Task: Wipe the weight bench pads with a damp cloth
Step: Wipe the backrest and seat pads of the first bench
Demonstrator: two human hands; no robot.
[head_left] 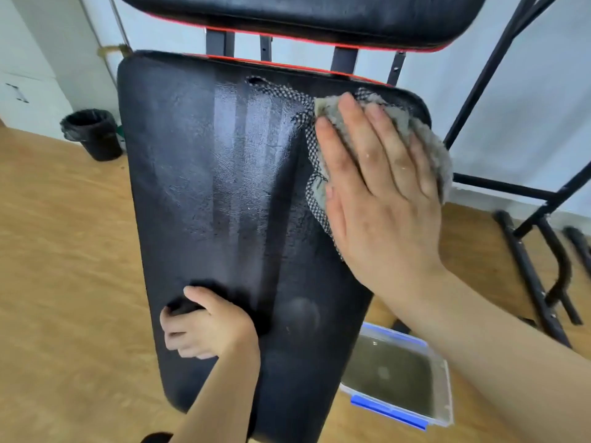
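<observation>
The wood-grain floor (64, 251) spreads under everything. On it stands the bench, whose long near pad (224, 187) fills the middle of the view: a rounded rectangle of black, grained leatherette with red piping at its far edge. Pale glossy streaks run lengthwise down its centre, which I judge to be wet passes already made; the right strip and near end look duller, so this pad seems partly done. The upper pad (303, 17), same black skin, shows no clear sign either way and probably remains. A black tubular metal frame (527, 276) stands to the right.

On the floor by the pad sits a clear plastic tub (447, 388) with blue clips, holding murky water, and farther off a small bin (96, 135) lined in black.

The grey, fuzzy cloth (428, 145) lies bunched on the near pad's far right corner, beside a tear (281, 91) baring checked mesh. The right hand (377, 193) presses flat on it, fingers straight. The left hand (204, 324), well apart, grips the pad's left edge.
</observation>
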